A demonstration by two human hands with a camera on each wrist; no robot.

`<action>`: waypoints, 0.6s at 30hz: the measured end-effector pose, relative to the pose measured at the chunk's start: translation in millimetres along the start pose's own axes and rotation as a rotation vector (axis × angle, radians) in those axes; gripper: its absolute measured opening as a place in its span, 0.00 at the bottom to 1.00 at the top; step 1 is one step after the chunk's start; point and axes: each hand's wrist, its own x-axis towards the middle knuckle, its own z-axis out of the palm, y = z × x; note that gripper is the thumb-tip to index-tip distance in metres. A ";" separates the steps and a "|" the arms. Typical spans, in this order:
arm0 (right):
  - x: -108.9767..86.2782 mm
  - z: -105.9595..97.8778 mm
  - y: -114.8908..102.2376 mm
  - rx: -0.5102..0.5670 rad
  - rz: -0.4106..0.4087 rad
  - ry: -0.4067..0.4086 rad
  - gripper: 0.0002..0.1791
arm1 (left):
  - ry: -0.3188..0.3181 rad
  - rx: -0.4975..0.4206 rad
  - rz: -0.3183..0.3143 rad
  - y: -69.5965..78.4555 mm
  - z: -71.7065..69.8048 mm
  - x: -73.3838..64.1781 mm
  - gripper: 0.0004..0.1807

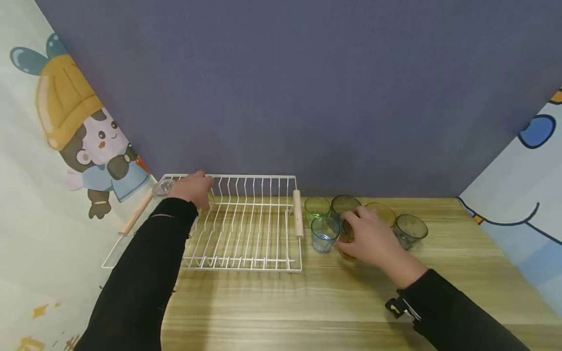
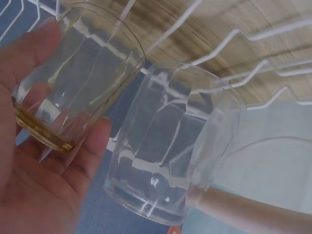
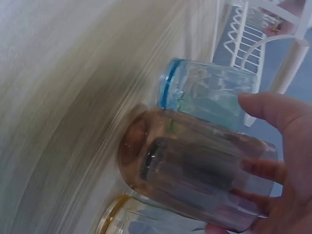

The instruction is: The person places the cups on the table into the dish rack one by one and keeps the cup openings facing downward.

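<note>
In the dish rack, my left hand (image 1: 193,189) holds a pale yellow glass (image 2: 83,73) by its sides, base toward the palm and rim toward the wires. A colourless glass (image 2: 170,146) stands upside down right beside it in the rack's left end. On the table to the right, my right hand (image 1: 371,239) grips an amber-brown glass (image 3: 195,165), thumb on one side and fingers on the other; the hand covers most of it in the head view. Next to it are a light blue glass (image 1: 325,235) and a dark grey glass (image 1: 346,204).
The white wire rack (image 1: 250,269) has wooden handles, the right one (image 1: 298,214) close to the glasses. A green glass (image 1: 317,208), a yellow glass (image 1: 383,212) and a smoky olive glass (image 1: 410,230) stand around the right hand. A grey-blue wall panel (image 1: 307,97) rises behind.
</note>
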 end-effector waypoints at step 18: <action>6.9 10.9 2.2 0.012 0.001 0.003 0.32 | -0.022 -0.017 -0.008 -2.5 5.5 4.2 0.33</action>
